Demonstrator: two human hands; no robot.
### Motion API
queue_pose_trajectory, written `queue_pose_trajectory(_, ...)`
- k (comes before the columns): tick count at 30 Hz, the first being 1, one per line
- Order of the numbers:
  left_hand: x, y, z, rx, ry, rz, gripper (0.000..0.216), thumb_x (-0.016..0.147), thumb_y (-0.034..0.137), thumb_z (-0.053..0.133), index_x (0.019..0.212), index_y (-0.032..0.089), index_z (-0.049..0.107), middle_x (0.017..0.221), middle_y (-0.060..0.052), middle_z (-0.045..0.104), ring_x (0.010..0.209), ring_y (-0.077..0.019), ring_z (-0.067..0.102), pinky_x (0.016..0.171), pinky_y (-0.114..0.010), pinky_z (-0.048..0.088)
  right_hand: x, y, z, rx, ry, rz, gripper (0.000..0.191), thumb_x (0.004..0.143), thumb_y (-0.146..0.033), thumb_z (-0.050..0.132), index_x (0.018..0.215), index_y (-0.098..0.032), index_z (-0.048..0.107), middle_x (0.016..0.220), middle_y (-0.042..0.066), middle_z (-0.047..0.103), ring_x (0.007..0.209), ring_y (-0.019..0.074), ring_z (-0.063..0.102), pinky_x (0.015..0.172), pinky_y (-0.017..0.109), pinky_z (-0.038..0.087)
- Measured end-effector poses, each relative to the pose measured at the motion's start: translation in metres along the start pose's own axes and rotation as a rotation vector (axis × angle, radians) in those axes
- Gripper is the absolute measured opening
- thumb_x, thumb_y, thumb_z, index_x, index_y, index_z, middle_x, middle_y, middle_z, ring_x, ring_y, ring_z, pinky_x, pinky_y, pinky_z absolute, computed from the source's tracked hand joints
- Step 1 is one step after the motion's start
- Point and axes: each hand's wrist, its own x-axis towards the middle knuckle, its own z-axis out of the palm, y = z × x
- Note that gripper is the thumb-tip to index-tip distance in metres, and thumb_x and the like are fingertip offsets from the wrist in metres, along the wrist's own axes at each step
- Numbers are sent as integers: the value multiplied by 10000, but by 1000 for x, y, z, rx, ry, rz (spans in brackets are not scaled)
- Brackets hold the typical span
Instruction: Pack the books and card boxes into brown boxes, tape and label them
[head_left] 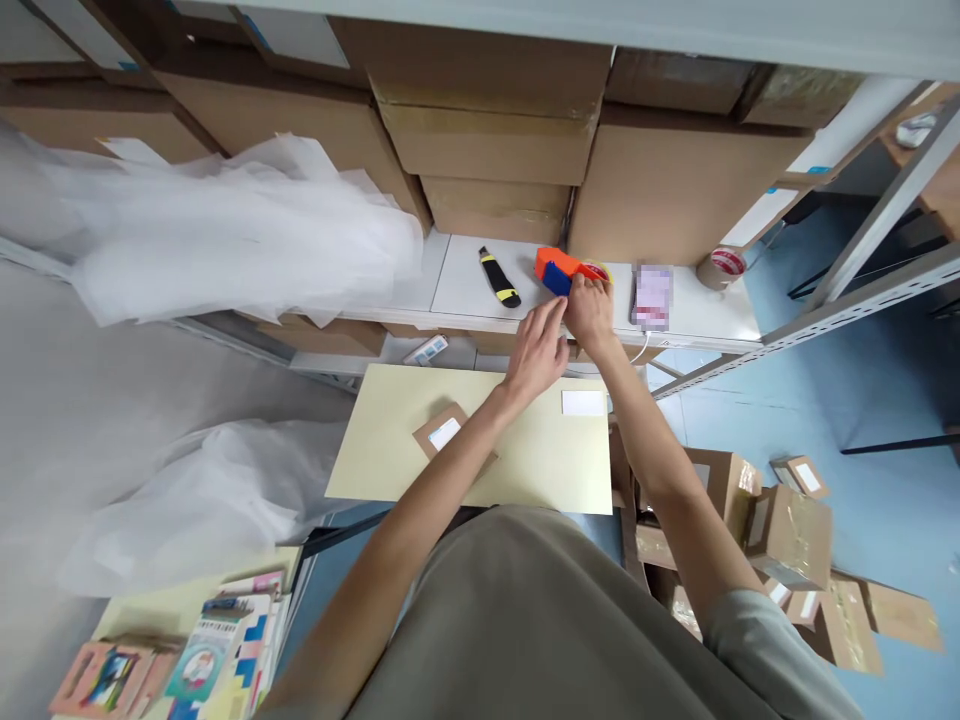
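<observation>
My right hand (590,312) is closed round an orange and blue tape dispenser (553,268) on the white shelf, and its roll of tape shows beside my fingers. Just in front, my left hand (538,348) has its fingers stretched toward the dispenser and its thumb apart; whether the fingertips touch it I cannot tell. A black and yellow utility knife (499,278) lies to the left on the same shelf. Below my left forearm, partly covered by it, a small cardboard box (436,432) with a white label rests on the cream tabletop (540,460).
A phone (652,297) with a cable and a tape roll (721,268) are on the shelf's right part. Large cartons (495,210) line its back. White foam sheets (247,235) spread at left. Taped boxes (791,535) are piled on the right floor. A white label (583,403) lies on the tabletop.
</observation>
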Motion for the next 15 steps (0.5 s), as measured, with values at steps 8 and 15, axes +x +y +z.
queue_pose_trajectory(8, -180, -78, -14, 13, -132, -557, 507, 1031, 237, 584, 1529, 160, 637, 1501, -219, 686, 1479, -374, 608, 1327, -570, 459, -112, -8, 51, 554, 184, 63, 526, 1192, -421, 389, 1649, -203, 529, 1593, 239, 612, 1474, 394, 610, 1215, 647, 512)
queue_pose_trajectory(15, -280, -150, -39, 71, -191, -928, 507, 1073, 421, 598, 1496, 146, 649, 1609, -249, 625, 1600, -377, 506, 1389, -553, 359, -299, -107, 156, 1334, -794, 881, 387, 1085, -577, 668, 1088, -198, 748, 1131, 191, 839, 1059, 333, 846, 1106, 562, 661)
